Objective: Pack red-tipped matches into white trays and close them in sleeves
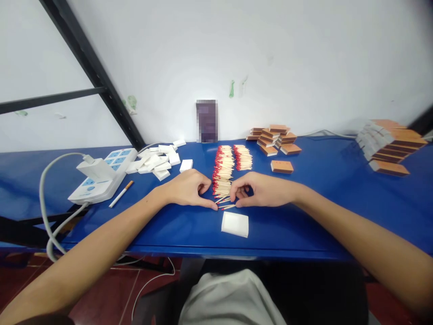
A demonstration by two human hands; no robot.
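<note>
A long row of red-headed matches lies on the blue table between my hands. My left hand is at the red-head side, fingers curled and thumb stretched apart from them, its tip at the heads of the nearest loose matches. From the other side my right hand has its thumb and fingertips drawn close together at the pale ends of those matches. Just in front of both hands is a white inner matchbox tray. A shorter row of matches lies behind my right hand.
White matchbox trays are heaped at back left, near a power strip and a cigarette. Brown matchboxes form a pile at back right; one box lies apart. Another stack stands far right.
</note>
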